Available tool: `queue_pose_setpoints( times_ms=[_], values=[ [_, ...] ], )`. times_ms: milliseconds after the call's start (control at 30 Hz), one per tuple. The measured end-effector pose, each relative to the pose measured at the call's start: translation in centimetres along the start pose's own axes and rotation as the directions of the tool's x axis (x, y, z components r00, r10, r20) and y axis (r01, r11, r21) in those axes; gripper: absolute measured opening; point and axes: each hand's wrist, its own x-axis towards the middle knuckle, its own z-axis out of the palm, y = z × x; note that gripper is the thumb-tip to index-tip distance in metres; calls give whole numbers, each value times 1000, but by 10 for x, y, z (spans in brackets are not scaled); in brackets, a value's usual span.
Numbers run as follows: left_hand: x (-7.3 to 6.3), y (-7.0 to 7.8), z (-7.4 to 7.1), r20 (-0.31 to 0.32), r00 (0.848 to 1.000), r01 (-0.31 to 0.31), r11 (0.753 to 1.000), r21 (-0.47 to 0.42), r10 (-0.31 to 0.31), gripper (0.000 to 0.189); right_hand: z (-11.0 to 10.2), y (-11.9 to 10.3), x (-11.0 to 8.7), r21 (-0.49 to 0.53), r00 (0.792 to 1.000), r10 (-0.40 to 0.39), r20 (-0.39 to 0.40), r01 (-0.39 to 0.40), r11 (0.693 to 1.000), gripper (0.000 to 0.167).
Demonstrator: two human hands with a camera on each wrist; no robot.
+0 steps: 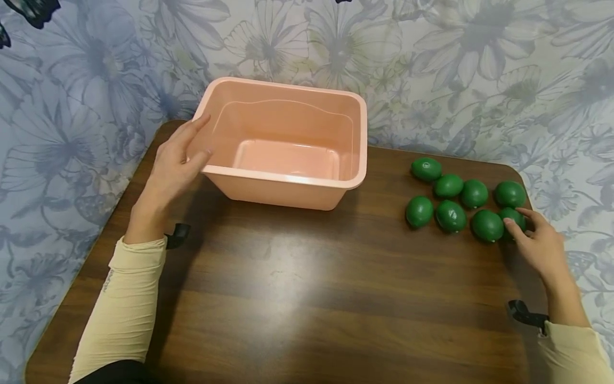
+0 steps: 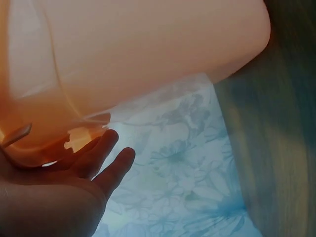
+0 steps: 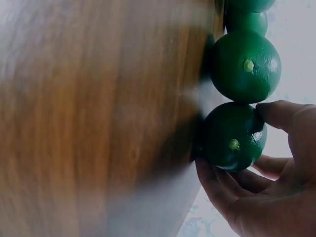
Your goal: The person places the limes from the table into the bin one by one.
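Observation:
A peach-coloured plastic basin (image 1: pixel 283 194) stands at the back of the table, its inside bare. My left hand (image 1: pixel 170 168) holds the basin's left end by the rim, thumb and fingers on either side of it. In the left wrist view, that hand (image 2: pixel 59 197) shows below the basin wall (image 2: pixel 148 44). Over on the right, several green limes lie in a loose group. My right hand (image 1: pixel 544 248) has its thumb and fingers round the lime (image 3: pixel 234 138) nearest the right edge. Another lime (image 3: pixel 247 66) touches it.
The brown wooden table (image 1: pixel 288 288) reaches from the basin to the near edge. Behind it rises a wall with flowered paper (image 1: pixel 470 69). Other limes (image 1: pixel 419 212) lie between the basin and my right hand. A black strap mount (image 1: pixel 527 313) sits on the right wrist.

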Motion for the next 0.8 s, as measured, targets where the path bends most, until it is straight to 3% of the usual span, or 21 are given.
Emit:
queue_pose_setpoints(
  times_ms=[133, 267, 567, 800],
  values=[
    [0, 0, 6, -52, 999, 12, 999, -42, -14, 61, 1, 1, -1, 19, 999, 21, -28, -21, 1000, 68],
    [2, 1, 7, -56, 998, 35, 998, -50, -37, 60, 2, 0, -2, 10, 995, 18, -99, -17, 1000, 65],
    [6, 2, 8, -54, 996, 64, 997, -47, -67, 60, -5, -19, -7, 87, 953, 50, -297, -25, 996, 58],
    [8, 1, 6, -62, 995, 76, 995, -66, -80, 58, -10, -49, -5, 69, 955, 5, -297, 16, 997, 60]
  ],
)
